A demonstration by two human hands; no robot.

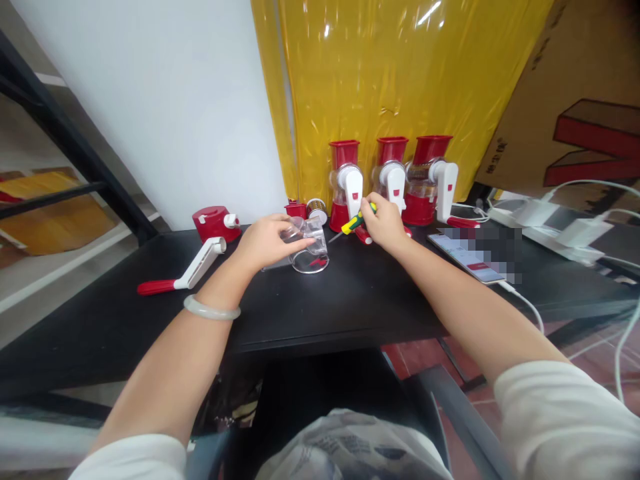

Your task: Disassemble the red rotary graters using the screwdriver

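My left hand (273, 241) grips a clear plastic grater housing (313, 247) above the black table. In my right hand (384, 223) is a screwdriver (356, 221) with a yellow and green handle, its metal shaft pointing left toward the housing. The tip lies close to the housing; whether it touches, I cannot tell. To the left stands a red grater base (215, 223), and in front of it lies a white crank (200, 263) with a red handle. Behind the housing are a small red part (295, 209) and a metal grater drum (317, 210).
Three red and white rotary graters, one of them at the right end (429, 180), stand along the back by the yellow plastic sheet (390, 80). A phone (467, 257) with a white cable lies right. Beyond it are a power strip (545, 230) and a cardboard box (565, 100).
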